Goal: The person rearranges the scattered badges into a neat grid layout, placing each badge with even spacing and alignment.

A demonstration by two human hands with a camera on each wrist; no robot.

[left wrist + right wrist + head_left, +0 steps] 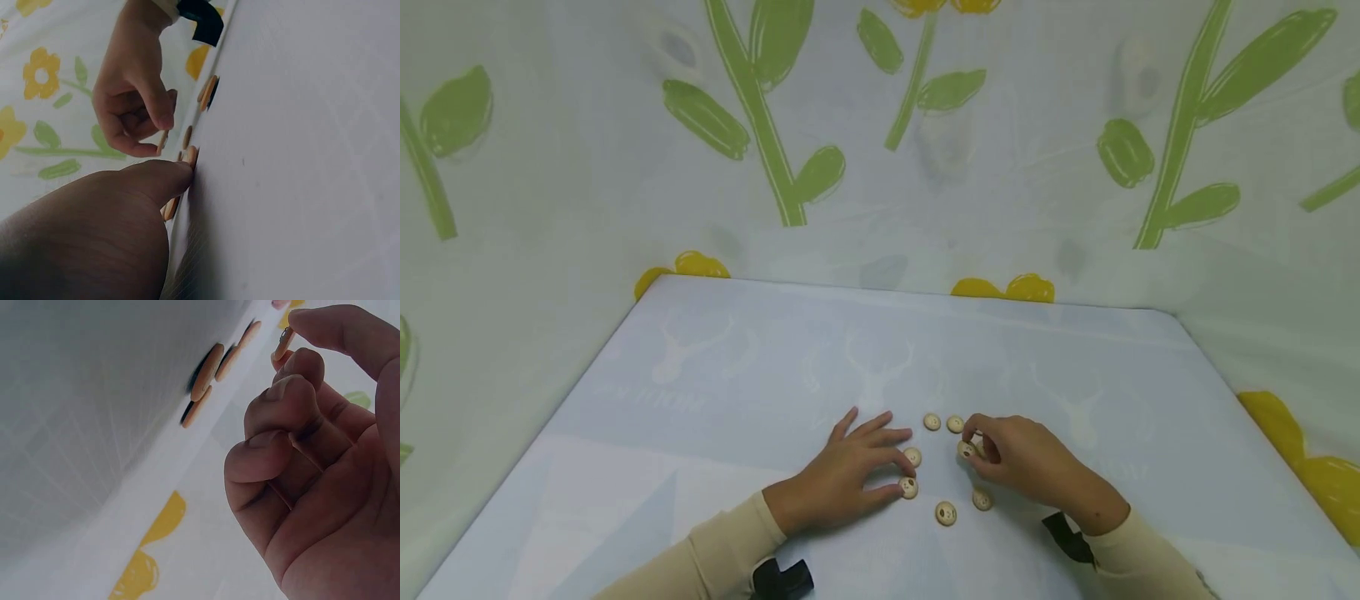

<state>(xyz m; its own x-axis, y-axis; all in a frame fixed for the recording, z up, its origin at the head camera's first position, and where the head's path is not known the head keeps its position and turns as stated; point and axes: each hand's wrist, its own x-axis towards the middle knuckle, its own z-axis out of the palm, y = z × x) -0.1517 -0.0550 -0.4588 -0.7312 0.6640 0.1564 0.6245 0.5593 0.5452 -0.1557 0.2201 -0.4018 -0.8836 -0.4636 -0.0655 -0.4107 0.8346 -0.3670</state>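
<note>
1. The right hand [1028, 457] pinches a wooden disc [966, 451] between thumb and forefinger, likely by the edge because something so thin offers little else.
2. The left hand [838, 482] spreads its other fingers, thumb and forefinger narrowed on another disc [909, 488], seemingly steadying it.
3. More discs [946, 514] sit loosely ringed, lower middle of the frame, straight on the table [737, 375], in no container.

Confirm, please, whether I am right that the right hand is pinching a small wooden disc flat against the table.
Not quite: the right hand is pinching a small wooden disc, but it is held up off the table, as the left wrist view shows.
</note>
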